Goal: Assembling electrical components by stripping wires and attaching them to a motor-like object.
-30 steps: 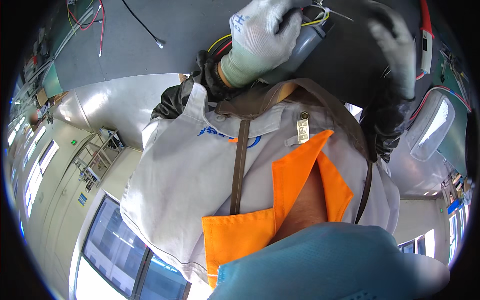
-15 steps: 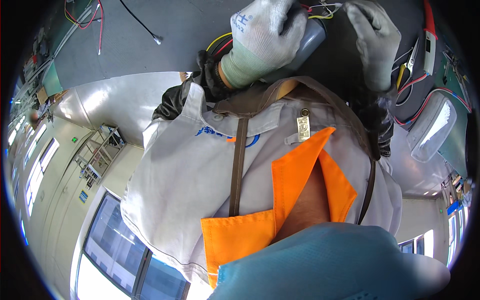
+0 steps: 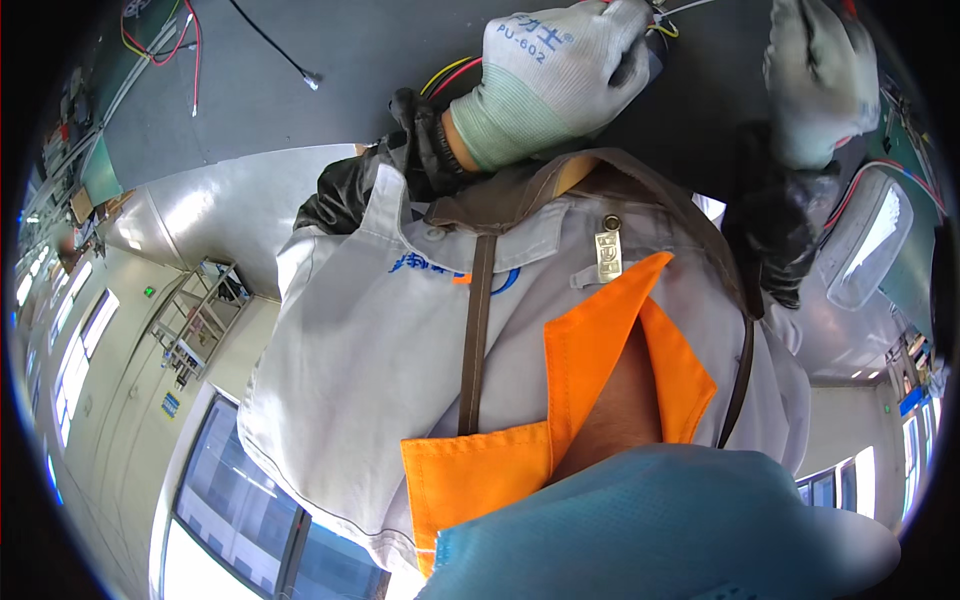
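My left hand (image 3: pixel 570 80), in a white knitted glove with a green cuff, is closed at the upper middle. Its thumb and forefinger pinch near thin wires (image 3: pixel 664 28), yellow and white. Under it a dark, rounded body (image 3: pixel 655 62) shows only as a sliver. My right hand (image 3: pixel 824 82), gloved the same way, is at the upper right with its fingers curled. It covers the spot of a red-handled tool, of which a bit of red (image 3: pixel 850 7) shows above the knuckles. What its fingers hold, if anything, is hidden.
On the dark bench top (image 3: pixel 350 80) lie a black cable (image 3: pixel 275 45) and red and yellow wires (image 3: pixel 194 60) at the left. Red and blue wires (image 3: pixel 900 166) curve past a clear plastic tray (image 3: pixel 868 240) at the right. My apron (image 3: pixel 520 210) hangs below the bench edge.
My right hand has moved right, away from the wires, and now covers the red-handled tool and scissors. My left hand has shifted slightly right, hiding most of the grey cylinder.
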`<control>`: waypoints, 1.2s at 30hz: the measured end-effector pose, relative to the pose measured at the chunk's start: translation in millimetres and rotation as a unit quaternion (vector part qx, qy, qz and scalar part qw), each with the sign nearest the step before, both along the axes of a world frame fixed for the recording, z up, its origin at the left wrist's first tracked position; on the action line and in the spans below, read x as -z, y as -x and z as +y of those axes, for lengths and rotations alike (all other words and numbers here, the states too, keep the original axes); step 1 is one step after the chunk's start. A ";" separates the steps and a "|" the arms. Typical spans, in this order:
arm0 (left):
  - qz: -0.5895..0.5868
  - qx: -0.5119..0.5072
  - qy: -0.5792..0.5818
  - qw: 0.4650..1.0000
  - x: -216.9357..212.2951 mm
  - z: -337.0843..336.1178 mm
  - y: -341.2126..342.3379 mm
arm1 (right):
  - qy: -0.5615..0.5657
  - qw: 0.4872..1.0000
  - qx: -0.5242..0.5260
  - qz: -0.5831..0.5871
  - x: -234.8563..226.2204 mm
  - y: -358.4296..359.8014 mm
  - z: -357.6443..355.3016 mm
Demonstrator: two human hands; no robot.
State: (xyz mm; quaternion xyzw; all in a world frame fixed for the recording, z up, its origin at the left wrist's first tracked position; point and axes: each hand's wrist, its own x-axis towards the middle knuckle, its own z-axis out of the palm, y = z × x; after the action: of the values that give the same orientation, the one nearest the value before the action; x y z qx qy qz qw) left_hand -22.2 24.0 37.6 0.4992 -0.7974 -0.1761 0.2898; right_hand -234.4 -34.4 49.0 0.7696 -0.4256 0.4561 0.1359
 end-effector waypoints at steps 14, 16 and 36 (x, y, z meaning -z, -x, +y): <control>-0.313 0.220 0.124 0.915 -14.7 -32.1 -31.5 | -0.574 0.568 -0.222 -0.547 23.8 -30.3 32.4; -0.339 0.283 0.147 0.885 -14.8 -51.5 -44.4 | -0.583 0.550 -0.155 -0.578 24.4 -29.5 53.3; -0.184 0.270 0.187 0.927 -20.3 -61.9 7.3 | -0.317 0.890 0.328 -0.015 78.5 187.5 89.5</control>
State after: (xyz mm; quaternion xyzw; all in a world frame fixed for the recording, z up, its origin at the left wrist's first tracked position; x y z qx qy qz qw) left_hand -29.5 -37.9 57.8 0.2259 -0.9597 -0.0005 0.1674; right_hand -421.8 55.1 -29.5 0.5813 -0.7780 0.2377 0.0198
